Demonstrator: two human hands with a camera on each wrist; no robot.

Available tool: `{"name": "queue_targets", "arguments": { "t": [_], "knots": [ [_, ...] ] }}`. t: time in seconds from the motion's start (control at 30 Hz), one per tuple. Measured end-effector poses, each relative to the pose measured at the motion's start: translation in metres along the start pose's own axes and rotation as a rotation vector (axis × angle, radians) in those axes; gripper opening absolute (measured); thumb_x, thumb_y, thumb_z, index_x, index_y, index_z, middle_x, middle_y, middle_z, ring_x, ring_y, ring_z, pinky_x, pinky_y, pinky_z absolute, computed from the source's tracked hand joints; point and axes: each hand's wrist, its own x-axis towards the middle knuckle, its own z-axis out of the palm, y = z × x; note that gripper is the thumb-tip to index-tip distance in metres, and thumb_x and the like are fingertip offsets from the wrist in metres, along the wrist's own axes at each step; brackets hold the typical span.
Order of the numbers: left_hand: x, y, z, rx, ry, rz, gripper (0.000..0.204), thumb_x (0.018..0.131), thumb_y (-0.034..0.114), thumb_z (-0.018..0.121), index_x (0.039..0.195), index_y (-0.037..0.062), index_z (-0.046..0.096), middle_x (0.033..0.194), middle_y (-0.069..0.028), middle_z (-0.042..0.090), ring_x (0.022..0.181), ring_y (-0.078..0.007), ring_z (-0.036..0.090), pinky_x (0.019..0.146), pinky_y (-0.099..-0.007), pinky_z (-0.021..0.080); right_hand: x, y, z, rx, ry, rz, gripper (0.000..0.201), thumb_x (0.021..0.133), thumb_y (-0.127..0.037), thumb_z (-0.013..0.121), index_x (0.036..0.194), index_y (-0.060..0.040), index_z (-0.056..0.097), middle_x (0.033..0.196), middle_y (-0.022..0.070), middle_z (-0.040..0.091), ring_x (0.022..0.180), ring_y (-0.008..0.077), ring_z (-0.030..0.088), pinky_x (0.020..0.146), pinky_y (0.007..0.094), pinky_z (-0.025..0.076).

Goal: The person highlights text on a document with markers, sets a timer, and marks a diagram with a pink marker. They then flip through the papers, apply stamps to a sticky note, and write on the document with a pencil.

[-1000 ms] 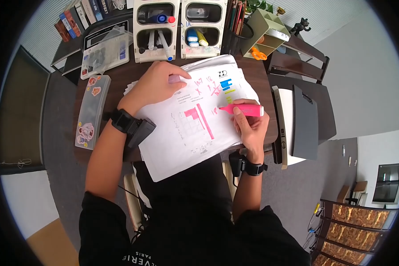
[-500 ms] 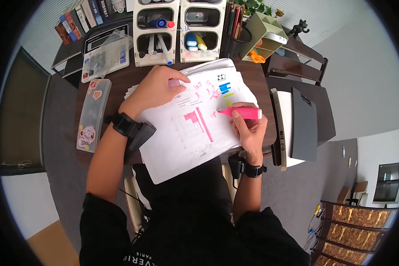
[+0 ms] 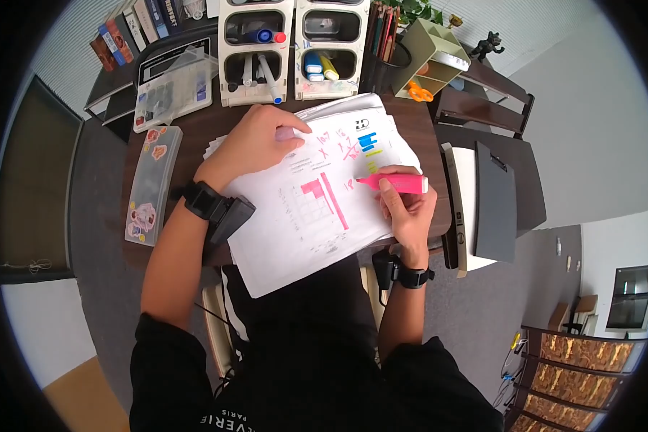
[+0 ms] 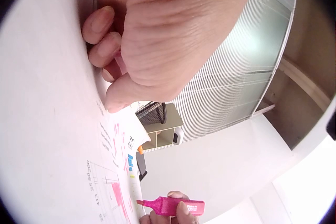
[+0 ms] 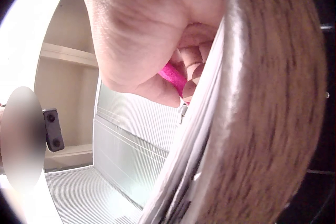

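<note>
In the head view my right hand [image 3: 410,212] pinches a pink highlighter [image 3: 412,184] between thumb and fingers. Its uncapped tip points left, right beside a pink handwritten "18" on the top printed sheet [image 3: 281,245]. My left hand [image 3: 252,140] rests on the upper left of that sheet, fingers curled around a small pale pink object [image 3: 284,133]. Most of that object is hidden; a sliver of pink [image 4: 122,62] shows between the fingers in the left wrist view. Pink handwritten sums, a pink-coloured grid and blue and yellow strokes mark the sheet.
More papers lie under the sheet. Behind them stand two white organisers [image 3: 255,50] with markers and highlighters, a pencil holder [image 3: 390,61] and a green box with orange scissors [image 3: 420,91]. A stickered clear case [image 3: 153,186] lies left; a dark folder [image 3: 494,201] sits beyond the right edge.
The pink figure beside the highlighter tip looks more complete than a second ago. The right hand has shifted slightly; the left hand stays on the paper with the same hold.
</note>
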Motion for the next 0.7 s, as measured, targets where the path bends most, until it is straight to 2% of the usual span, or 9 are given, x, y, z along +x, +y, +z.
{"name": "queue_targets", "arguments": {
  "t": [0.03, 0.17, 0.23, 0.37, 0.43, 0.47, 0.53, 0.67, 0.7],
  "knots": [
    [0.0, -0.002, 0.002, 0.018, 0.022, 0.053, 0.019, 0.083, 0.006, 0.075, 0.102, 0.0024, 0.075, 0.077, -0.0072, 0.067, 0.068, -0.0121, 0.053, 0.065, -0.0271, 0.045, -0.001, 0.0, 0.0, 0.0, 0.001, -0.011, 0.015, 0.093, -0.006, 0.07, 0.105, 0.0029, 0.068, 0.085, 0.004, 0.069, 0.068, 0.0065, 0.059, 0.06, 0.0207, 0.046],
    [0.0, -0.003, 0.002, -0.019, 0.033, 0.055, 0.019, 0.083, 0.006, 0.075, 0.102, 0.0023, 0.075, 0.077, -0.0072, 0.067, 0.068, -0.0121, 0.053, 0.065, -0.0272, 0.045, -0.001, -0.001, 0.001, -0.002, 0.014, 0.008, 0.015, 0.094, -0.007, 0.071, 0.105, 0.0029, 0.069, 0.083, 0.0039, 0.069, 0.068, 0.0065, 0.059, 0.06, 0.0207, 0.046],
    [0.0, 0.001, 0.001, -0.035, 0.01, -0.009, 0.019, 0.083, 0.006, 0.075, 0.102, 0.0022, 0.075, 0.079, -0.0081, 0.069, 0.068, -0.0126, 0.054, 0.065, -0.0275, 0.046, -0.001, 0.0, -0.001, -0.008, 0.012, 0.015, 0.015, 0.094, -0.008, 0.071, 0.104, 0.0026, 0.069, 0.082, 0.0039, 0.069, 0.067, 0.0064, 0.059, 0.059, 0.0209, 0.045],
    [-0.001, 0.002, -0.001, -0.02, -0.001, 0.004, 0.019, 0.083, 0.006, 0.075, 0.102, 0.0023, 0.076, 0.078, -0.0076, 0.068, 0.068, -0.012, 0.054, 0.065, -0.0274, 0.046, 0.0, 0.005, -0.001, -0.037, 0.012, -0.008, 0.014, 0.094, -0.008, 0.071, 0.103, 0.0026, 0.069, 0.082, 0.0039, 0.069, 0.067, 0.0067, 0.059, 0.059, 0.0216, 0.045],
    [0.0, 0.0, 0.0, 0.034, 0.01, 0.04, 0.018, 0.083, 0.006, 0.075, 0.101, 0.0022, 0.075, 0.076, -0.0059, 0.066, 0.068, -0.0109, 0.052, 0.064, -0.0269, 0.045, 0.0, 0.005, 0.001, -0.023, 0.007, -0.067, 0.015, 0.097, -0.009, 0.067, 0.105, 0.0047, 0.067, 0.074, 0.0062, 0.066, 0.055, 0.0056, 0.052, 0.049, 0.0204, 0.038],
    [0.0, 0.001, 0.002, 0.032, 0.012, 0.041, 0.018, 0.083, 0.006, 0.075, 0.101, 0.0022, 0.075, 0.076, -0.0059, 0.066, 0.068, -0.0109, 0.052, 0.064, -0.0269, 0.045, 0.0, 0.004, 0.0, -0.025, 0.006, -0.067, 0.015, 0.097, -0.009, 0.067, 0.105, 0.0047, 0.067, 0.074, 0.0062, 0.066, 0.055, 0.0056, 0.052, 0.049, 0.0204, 0.038],
    [0.0, 0.001, 0.002, -0.027, 0.018, 0.009, 0.019, 0.083, 0.006, 0.075, 0.102, 0.0022, 0.075, 0.075, -0.007, 0.066, 0.068, -0.0113, 0.052, 0.064, -0.0271, 0.045, 0.0, 0.002, 0.001, 0.012, 0.012, -0.01, 0.015, 0.094, -0.008, 0.071, 0.103, 0.0032, 0.069, 0.081, 0.0034, 0.068, 0.067, 0.0069, 0.058, 0.06, 0.0223, 0.045],
    [0.0, 0.004, 0.0, -0.037, 0.012, 0.002, 0.02, 0.083, 0.006, 0.075, 0.102, 0.0022, 0.075, 0.075, -0.0075, 0.066, 0.067, -0.0114, 0.052, 0.064, -0.027, 0.045, 0.0, 0.001, 0.0, -0.003, 0.014, -0.011, 0.015, 0.094, -0.009, 0.071, 0.103, 0.0031, 0.069, 0.08, 0.0029, 0.067, 0.065, 0.0061, 0.057, 0.058, 0.0214, 0.044],
    [0.0, 0.007, -0.002, -0.006, 0.004, 0.009, 0.02, 0.083, 0.006, 0.075, 0.102, 0.0023, 0.075, 0.075, -0.0072, 0.066, 0.067, -0.0114, 0.052, 0.064, -0.027, 0.045, 0.0, 0.002, 0.0, -0.006, 0.007, -0.037, 0.016, 0.096, -0.01, 0.07, 0.104, 0.0036, 0.068, 0.078, 0.0044, 0.067, 0.061, 0.0059, 0.055, 0.054, 0.0208, 0.041]
  ]
}}
